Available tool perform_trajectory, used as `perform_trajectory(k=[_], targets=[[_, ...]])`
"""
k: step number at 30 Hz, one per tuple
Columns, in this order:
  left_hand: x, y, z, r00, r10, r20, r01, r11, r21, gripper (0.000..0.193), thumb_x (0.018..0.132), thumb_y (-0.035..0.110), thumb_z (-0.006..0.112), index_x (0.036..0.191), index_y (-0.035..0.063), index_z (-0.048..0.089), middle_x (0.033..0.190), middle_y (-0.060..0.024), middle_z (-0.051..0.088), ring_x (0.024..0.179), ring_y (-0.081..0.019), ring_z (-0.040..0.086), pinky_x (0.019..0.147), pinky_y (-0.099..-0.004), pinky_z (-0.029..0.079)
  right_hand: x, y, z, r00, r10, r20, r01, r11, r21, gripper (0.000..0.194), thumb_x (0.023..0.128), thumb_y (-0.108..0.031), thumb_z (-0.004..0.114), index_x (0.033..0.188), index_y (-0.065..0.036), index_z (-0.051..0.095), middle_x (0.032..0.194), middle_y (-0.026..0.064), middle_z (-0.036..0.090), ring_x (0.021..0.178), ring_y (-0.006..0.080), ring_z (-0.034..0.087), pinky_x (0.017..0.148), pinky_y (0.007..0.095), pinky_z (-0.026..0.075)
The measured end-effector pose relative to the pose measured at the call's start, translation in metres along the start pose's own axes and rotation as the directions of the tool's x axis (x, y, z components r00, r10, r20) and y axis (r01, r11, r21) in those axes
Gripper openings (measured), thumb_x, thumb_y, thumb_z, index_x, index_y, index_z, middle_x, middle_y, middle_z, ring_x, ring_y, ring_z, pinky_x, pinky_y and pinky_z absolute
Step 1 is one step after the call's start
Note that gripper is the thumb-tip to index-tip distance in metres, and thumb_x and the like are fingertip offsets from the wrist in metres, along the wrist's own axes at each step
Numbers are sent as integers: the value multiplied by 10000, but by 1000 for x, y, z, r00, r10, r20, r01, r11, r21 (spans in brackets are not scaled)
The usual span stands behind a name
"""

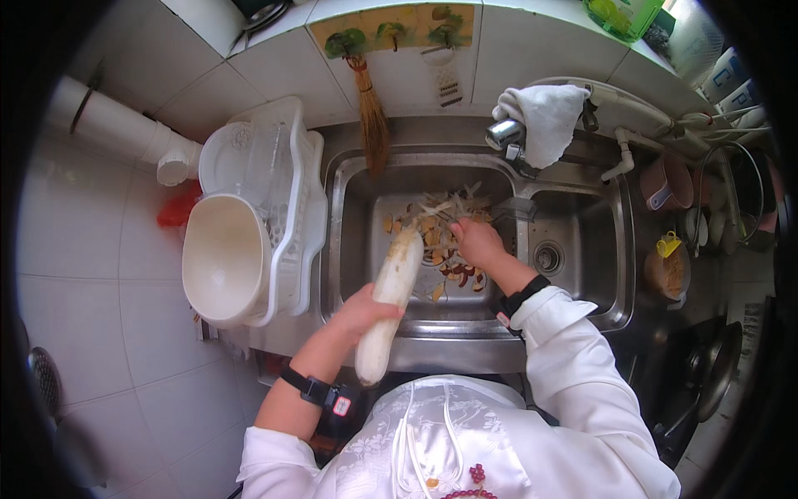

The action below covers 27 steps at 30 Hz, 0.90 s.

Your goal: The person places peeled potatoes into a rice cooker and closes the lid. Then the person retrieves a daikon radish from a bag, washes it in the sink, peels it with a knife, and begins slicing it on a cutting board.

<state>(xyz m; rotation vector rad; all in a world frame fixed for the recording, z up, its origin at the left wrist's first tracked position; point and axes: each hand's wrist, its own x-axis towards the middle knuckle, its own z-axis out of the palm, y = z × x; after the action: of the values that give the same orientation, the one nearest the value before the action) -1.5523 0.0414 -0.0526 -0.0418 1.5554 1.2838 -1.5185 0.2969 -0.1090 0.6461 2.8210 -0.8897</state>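
My left hand (369,314) is wrapped around the lower half of a long white daikon radish (399,268). The radish tilts over the front rim of the sink, its brownish stem end pointing up into the large basin. My right hand (481,243) is above that basin, just right of the stem end. Its fingers are closed on a slim metal tool (444,216) that looks like a peeler, mostly hidden by the hand. Below lie pale peel strips (464,198) and brown and yellowish peelings (458,272) on the floor of the steel basin (365,268).
Left of the sink stands a white dish rack (293,206) with a cream bowl (224,256). A faucet (506,134) draped with a white cloth (545,118) rises behind the smaller basin (576,249). A straw brush (371,118) and a grater (447,84) hang on the wall.
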Motion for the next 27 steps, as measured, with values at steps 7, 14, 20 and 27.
perform_trajectory(k=[7, 14, 20, 27], targets=[[2, 11, -5, 996, -84, -30, 85, 996, 39, 516, 688, 88, 718, 1136, -18, 485, 979, -113, 584, 834, -199, 586, 727, -355, 503, -34, -35, 6, 933, -157, 323, 176, 984, -31, 293, 947, -298, 442, 964, -54, 603, 844, 202, 652, 825, 389, 630, 713, 476, 498], [0, -3, -3, 997, -72, -35, 75, 992, 101, 521, 683, 100, 717, 1142, -16, 499, 957, -90, 592, 817, -182, 582, 734, -340, 499, -21, -18, 6, 976, -121, 183, 114, 992, 53, 304, 949, -329, 439, 966, -68, 593, 820, 196, 657, 801, 381, 639, 705, 486, 495], [8, 0, -5, 997, -77, 20, 77, 997, -3, 459, 707, 111, 689, 1119, -5, 522, 917, -85, 600, 779, -174, 585, 705, -336, 499, -25, -25, 41, 963, -130, 238, 134, 991, -1, 345, 939, -385, 448, 950, -74, 596, 829, 190, 653, 803, 381, 632, 684, 484, 491], [3, -3, -4, 1000, -18, 2, 18, 1000, 22, 434, 729, 95, 684, 1107, -29, 511, 940, -111, 597, 786, -201, 596, 696, -347, 497, 18, 22, 40, 967, -107, 230, 130, 988, -88, 340, 958, -330, 413, 951, -58, 618, 906, 182, 655, 845, 389, 620, 749, 485, 483]])
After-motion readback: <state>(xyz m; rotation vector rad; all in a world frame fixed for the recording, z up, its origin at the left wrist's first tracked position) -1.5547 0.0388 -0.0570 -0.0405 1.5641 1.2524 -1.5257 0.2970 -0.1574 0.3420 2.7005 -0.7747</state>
